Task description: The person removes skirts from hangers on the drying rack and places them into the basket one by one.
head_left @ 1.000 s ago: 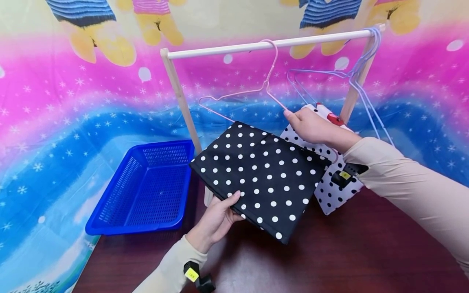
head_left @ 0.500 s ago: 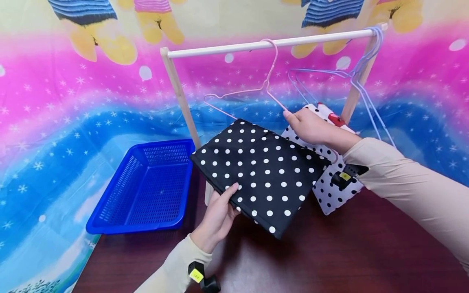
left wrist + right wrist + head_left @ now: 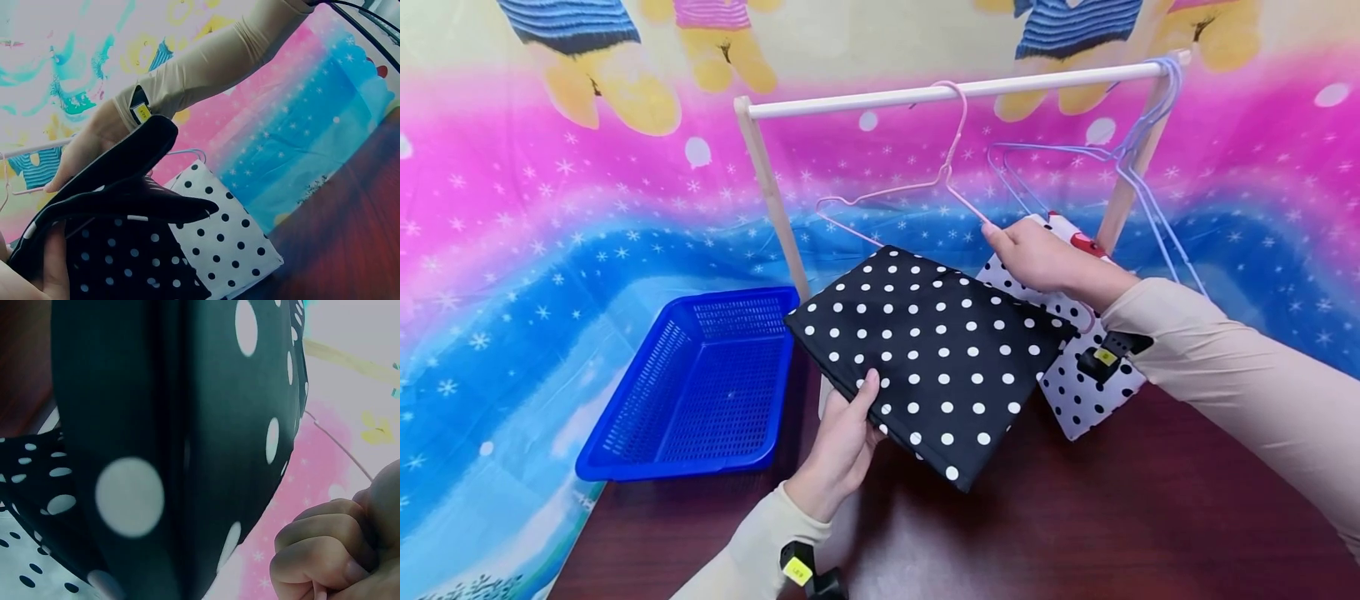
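Note:
A folded black cloth with white dots (image 3: 925, 350) lies slanted over a pink wire hanger (image 3: 887, 193), whose hook hangs on the rack's white rail. My left hand (image 3: 842, 442) pinches the cloth's lower left edge, thumb on top and fingers beneath. On the hanger's right arm, my right hand (image 3: 1037, 254) grips the wire; in the right wrist view the fingers (image 3: 322, 544) are curled round it. Seen from the left wrist, the black cloth (image 3: 125, 256) hangs in open folds. The hanger's lower part is mostly hidden by the cloth.
The wooden rack (image 3: 767, 183) stands on a dark red table (image 3: 1075, 517). Purple-blue hangers (image 3: 1131, 154) hang at its right end, near a white cloth with black dots (image 3: 1086, 400). A blue perforated basket (image 3: 715, 400) sits to the left.
My left hand has shifted slightly up and left with the cloth's edge, and the cloth's lower corner has moved left. The right hand keeps its grip on the hanger, almost still.

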`<state>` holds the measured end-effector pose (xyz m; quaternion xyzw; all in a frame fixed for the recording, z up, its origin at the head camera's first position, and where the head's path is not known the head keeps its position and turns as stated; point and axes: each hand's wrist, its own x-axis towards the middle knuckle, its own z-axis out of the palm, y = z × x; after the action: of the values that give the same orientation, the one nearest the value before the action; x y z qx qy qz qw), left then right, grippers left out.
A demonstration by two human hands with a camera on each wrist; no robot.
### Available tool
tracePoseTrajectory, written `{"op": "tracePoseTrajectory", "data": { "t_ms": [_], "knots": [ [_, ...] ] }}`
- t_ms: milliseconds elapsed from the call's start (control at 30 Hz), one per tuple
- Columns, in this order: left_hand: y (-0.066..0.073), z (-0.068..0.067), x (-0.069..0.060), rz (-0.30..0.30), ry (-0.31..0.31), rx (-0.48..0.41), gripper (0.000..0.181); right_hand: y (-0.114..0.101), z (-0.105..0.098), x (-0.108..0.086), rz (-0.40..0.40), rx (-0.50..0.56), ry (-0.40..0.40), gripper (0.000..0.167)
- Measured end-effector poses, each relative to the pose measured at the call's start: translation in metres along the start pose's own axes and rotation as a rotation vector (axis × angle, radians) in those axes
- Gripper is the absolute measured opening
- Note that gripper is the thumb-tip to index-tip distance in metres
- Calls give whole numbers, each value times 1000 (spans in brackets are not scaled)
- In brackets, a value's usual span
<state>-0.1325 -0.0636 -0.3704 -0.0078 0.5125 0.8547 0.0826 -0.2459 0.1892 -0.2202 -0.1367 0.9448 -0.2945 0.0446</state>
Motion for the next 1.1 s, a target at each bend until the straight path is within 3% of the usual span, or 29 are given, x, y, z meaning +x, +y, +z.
{"op": "tracePoseTrajectory", "data": {
  "t_ms": [333,1100],
  "knots": [
    [0,-12,-5,14,3,36,29,-1,0,2,3,-8,0,57],
    [2,-31,-11,-24,23,79,29,2,-2,5,-7,-30,33,56]
  ]
}}
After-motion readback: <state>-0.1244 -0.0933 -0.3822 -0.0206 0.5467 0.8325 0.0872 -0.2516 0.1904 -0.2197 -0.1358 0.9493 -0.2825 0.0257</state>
